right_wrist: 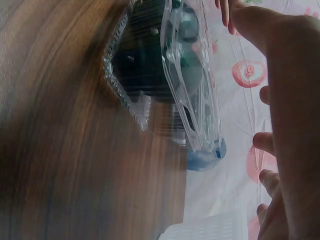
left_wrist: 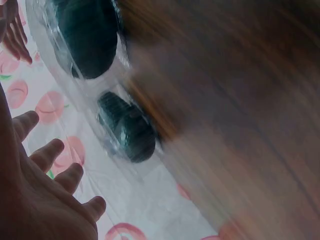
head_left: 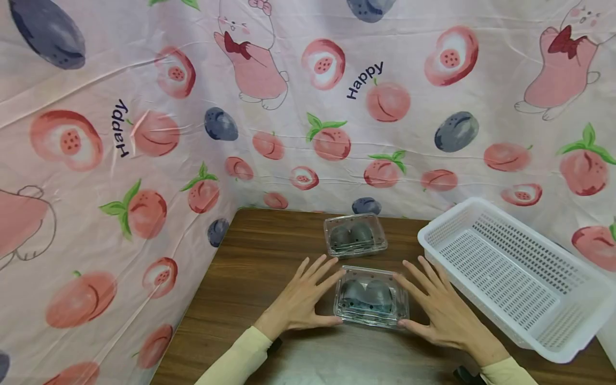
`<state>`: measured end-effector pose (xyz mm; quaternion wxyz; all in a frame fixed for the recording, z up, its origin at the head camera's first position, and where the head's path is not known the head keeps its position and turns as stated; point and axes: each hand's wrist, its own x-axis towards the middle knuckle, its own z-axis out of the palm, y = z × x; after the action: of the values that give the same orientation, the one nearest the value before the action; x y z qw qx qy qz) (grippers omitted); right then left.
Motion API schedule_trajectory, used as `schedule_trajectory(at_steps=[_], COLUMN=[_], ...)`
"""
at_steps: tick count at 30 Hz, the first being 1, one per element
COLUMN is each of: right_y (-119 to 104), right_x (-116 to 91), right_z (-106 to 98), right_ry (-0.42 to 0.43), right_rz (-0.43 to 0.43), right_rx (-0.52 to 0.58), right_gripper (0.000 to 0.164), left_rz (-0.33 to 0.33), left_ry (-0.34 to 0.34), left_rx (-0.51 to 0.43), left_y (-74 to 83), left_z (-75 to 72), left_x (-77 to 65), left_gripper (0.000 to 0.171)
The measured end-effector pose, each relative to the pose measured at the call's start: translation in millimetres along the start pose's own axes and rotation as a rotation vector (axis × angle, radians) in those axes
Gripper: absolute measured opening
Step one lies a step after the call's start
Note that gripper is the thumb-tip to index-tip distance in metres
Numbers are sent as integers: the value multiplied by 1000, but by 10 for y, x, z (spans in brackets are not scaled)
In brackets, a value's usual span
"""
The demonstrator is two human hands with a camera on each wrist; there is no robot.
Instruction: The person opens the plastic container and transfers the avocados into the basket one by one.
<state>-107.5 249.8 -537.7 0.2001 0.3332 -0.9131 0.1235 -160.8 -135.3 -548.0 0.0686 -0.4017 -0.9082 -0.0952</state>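
Person's L grip & R grip, both w/ fingers spread, are flanking clear pack w/ 2 dk ovals on tabletop.

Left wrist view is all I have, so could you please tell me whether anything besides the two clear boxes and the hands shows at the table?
Observer: Yes, the head view shows a white basket at the right side of the table.
Operator: Thank you. How much does the one nearer the person hold?
Observer: The nearer box holds two dark rounded items, side by side.
Operator: And what is by its near right corner, please?
Observer: The thumb of the right hand; I cannot tell whether it touches.
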Motion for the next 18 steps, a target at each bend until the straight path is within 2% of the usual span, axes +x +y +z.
schedule_trajectory(at_steps=[7, 18], right_y=[-51, -150], right_x=[-39, -76], right_z=[73, 204], right_ry=[14, -1], right_rz=[-15, -11], right_rx=[14, 29], right_gripper=[92, 91], left_rz=[-2, 9], left_ry=[-15, -9], left_rx=[-47, -86], left_y=[108, 247], left_z=[144, 259], left_x=[6, 60], left_gripper=[112, 108])
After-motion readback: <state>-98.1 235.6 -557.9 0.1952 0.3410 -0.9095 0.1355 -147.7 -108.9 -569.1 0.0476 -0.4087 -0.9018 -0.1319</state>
